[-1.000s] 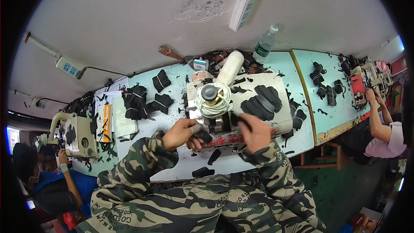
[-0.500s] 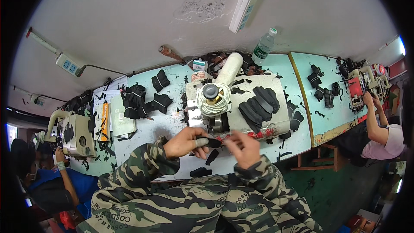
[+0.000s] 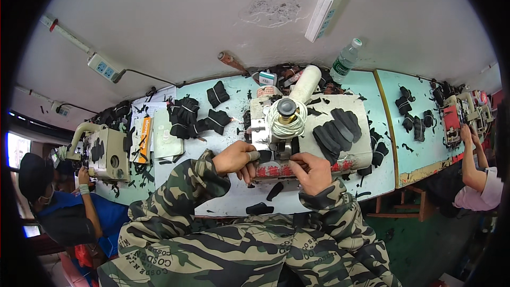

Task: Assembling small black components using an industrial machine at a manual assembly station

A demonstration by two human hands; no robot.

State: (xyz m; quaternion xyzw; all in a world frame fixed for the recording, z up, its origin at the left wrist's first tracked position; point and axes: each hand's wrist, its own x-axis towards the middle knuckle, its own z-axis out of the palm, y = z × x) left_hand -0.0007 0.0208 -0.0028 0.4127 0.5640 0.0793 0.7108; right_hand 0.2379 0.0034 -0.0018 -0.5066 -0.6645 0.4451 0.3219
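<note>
At the front of a beige sewing machine (image 3: 348,157), my left hand (image 3: 234,159) is closed on a small black fabric piece (image 3: 264,155), with tape or a pale wrap on one finger. That piece lies against the metal working part under the machine's head. My right hand (image 3: 313,174) rests at the machine's front edge just right of this part, thumb and forefinger drawn together; whatever they grip is hidden. Several dark fabric pieces (image 3: 337,132) lie overlapped on the machine's top. A coil of white cord (image 3: 287,122) hangs around the machine's dark knob (image 3: 287,107).
Black bundles (image 3: 218,94) lie left of the machine, near a notebook (image 3: 169,141). Loose black pieces (image 3: 260,209) lie at the table's front. A water bottle (image 3: 346,61) stands behind. Co-workers sit at machines left (image 3: 109,151) and right (image 3: 451,119).
Both hands have gone forward to the machine, the left bringing the black fabric piece to its working part. My right fingers, blurred and apart before, are now drawn together. The whole view has shifted.
</note>
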